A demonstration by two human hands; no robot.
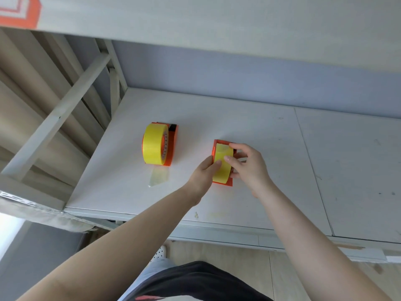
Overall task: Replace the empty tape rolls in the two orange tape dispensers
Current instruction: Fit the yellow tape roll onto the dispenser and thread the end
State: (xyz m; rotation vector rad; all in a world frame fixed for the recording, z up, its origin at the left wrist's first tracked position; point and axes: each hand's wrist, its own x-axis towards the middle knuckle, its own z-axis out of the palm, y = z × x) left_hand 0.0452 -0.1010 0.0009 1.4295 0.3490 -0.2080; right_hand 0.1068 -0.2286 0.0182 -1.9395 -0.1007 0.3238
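Two orange tape dispensers stand on a white shelf board (271,148). The left dispenser (171,146) carries a full yellow tape roll (153,144), and a short clear strip of tape (158,178) lies on the board in front of it. The right dispenser (227,184) holds a second yellow roll (223,164). My left hand (204,173) grips that dispenser and roll from the left side. My right hand (249,166) holds them from the right, with thumb and forefinger pinching the top of the roll.
The board is part of a white metal rack with a slanted brace (65,111) at the left and an upper shelf (195,20) overhead. A grey wall (260,77) closes the back. The front edge (195,227) runs below my forearms, with the floor and a shoe (160,253) beneath.
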